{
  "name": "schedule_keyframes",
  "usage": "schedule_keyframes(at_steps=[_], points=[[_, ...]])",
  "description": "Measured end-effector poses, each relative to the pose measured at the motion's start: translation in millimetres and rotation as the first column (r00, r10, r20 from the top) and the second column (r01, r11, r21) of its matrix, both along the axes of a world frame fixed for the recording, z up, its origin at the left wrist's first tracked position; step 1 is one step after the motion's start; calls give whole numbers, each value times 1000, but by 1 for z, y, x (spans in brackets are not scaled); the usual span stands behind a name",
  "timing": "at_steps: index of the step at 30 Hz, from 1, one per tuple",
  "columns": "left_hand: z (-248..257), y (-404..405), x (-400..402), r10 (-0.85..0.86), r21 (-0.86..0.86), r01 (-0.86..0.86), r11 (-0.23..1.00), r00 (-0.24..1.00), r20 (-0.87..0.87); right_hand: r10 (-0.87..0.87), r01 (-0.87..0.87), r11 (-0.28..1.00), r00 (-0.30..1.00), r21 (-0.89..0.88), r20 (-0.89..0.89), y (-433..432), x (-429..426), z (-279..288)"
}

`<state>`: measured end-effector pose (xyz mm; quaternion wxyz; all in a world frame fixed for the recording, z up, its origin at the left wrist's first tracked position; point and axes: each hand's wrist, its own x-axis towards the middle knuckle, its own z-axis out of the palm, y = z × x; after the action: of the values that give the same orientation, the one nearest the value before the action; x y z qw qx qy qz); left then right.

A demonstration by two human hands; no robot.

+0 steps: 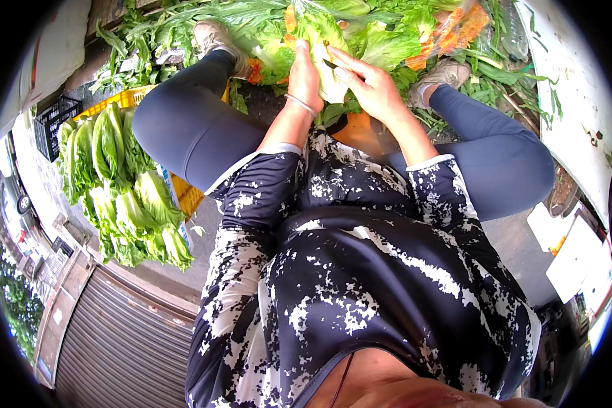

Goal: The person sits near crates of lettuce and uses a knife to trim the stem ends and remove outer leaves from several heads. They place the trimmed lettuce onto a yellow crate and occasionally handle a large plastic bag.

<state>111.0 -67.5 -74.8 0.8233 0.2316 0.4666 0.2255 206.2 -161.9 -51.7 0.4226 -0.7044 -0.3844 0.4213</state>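
Note:
My left hand (305,77) grips a head of leafy lettuce (331,87) from its left side, with the pale stem end towards me. In my right hand (371,84) is a small dark-bladed knife (330,64), whose handle is hidden by the fingers. Its blade lies against the lettuce, and the right fingertips touch or nearly touch the leaves. Loose lettuce leaves (390,48) lie just beyond both hands, partly under clear plastic with orange patches (451,33).
Lettuce heads (127,188) are piled on a yellow plastic crate (186,196) at my left. A black crate (56,122) stands behind it. Long trimmed leaves (148,46) cover the ground ahead. A white panel (581,102) borders the right side. My bent knees flank the work.

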Motion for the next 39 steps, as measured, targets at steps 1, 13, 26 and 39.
schedule_keyframes(at_steps=[1, 13, 26, 39], points=[[-1, 1, 1, 3, -14, -3, 1000, 1000, -15, 1, 2, 998, 998, -58, 55, 0, 0, 2], [1, -2, 1, -119, 30, 123, 992, 986, -118, -332, 354, 928, 927, 114, -175, 10, 21, -3], [6, 2, 4, -51, -1, 52, 999, 984, 168, -427, 425, 902, 856, -74, -290, 7, 18, -6], [-23, 14, -7, 155, -135, -132, 982, 971, 180, -168, 241, 962, 892, 127, -420, 4, -7, -2]])
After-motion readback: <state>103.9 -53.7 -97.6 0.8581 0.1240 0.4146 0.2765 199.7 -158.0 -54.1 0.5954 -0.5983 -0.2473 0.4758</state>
